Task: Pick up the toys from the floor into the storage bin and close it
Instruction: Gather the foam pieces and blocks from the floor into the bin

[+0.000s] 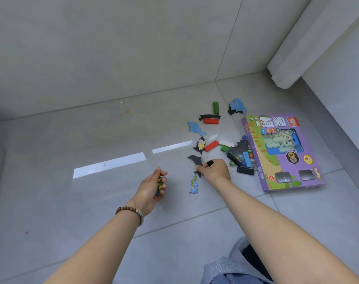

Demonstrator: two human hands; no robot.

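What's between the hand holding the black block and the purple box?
Head view: loose marbles, two black blocks and a blue block lie between the right hand and the purple box.

Layout on the floor (92, 140) relative to game box (283, 152)
Marbles (242, 163) and blocks (211, 145) lie just left of it; animal cutouts (196, 128) lie farther left.
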